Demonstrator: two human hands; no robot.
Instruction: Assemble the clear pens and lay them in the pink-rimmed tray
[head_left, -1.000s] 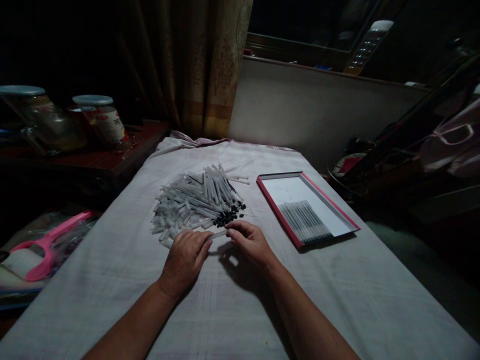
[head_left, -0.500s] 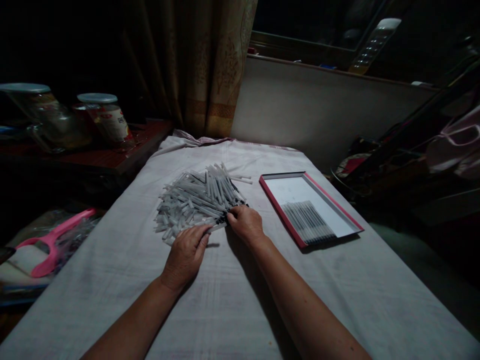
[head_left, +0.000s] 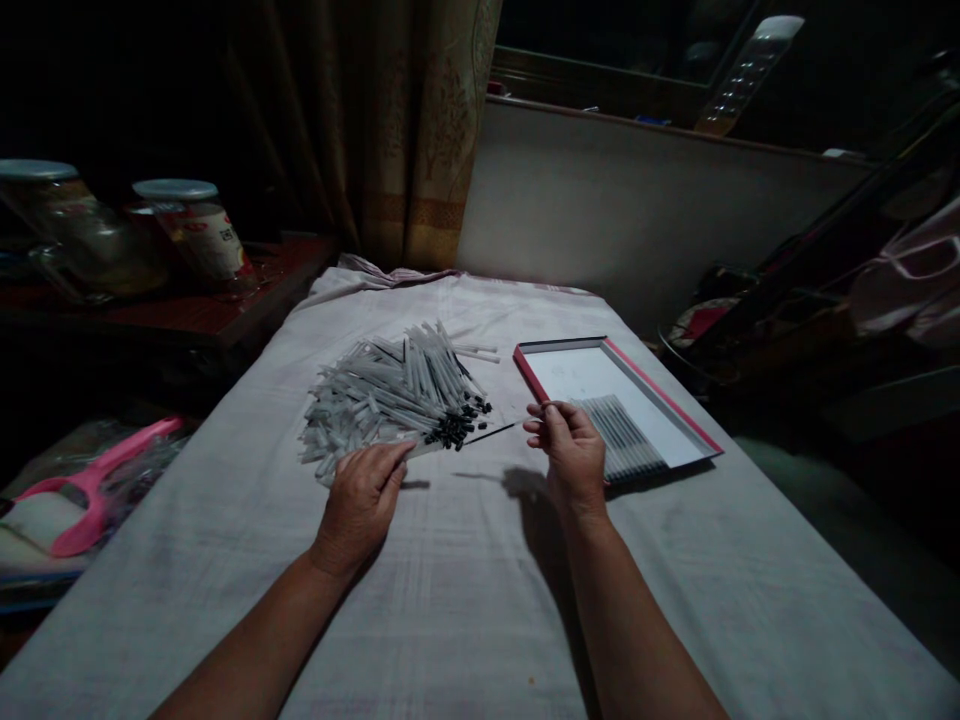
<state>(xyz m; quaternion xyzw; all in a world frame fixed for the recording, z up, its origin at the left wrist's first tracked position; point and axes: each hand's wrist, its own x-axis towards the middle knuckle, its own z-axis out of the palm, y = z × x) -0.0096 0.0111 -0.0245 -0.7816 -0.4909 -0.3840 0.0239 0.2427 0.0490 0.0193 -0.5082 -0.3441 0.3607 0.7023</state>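
Observation:
My left hand (head_left: 365,497) rests at the near edge of a pile of pens (head_left: 379,385), closed on a translucent pen barrel (head_left: 426,449). My right hand (head_left: 571,445) is raised over the cloth between the pile and a shallow box, its thumb and fingers pinching the end of a thin pen refill (head_left: 491,434). The refill's dark length slants back toward the barrel; whether its tip still sits inside I cannot tell. Black pen ends (head_left: 454,428) cluster at the pile's right. The red-edged box (head_left: 532,374) holds a row of slim grey sticks with dark ends (head_left: 619,435), partly behind my right hand.
A pale checked cloth (head_left: 450,610) covers the table. To the left, lidded jars (head_left: 199,235) stand on a dark red cabinet (head_left: 202,325), with a pink-handled item (head_left: 94,490) below. A curtain (head_left: 420,150) hangs behind. A bottle (head_left: 750,75) leans on the sill.
My right hand has moved right and up from the black pen ends, drawing the thin refill along. My left hand stays almost in place with the barrel. The view has shifted slightly.

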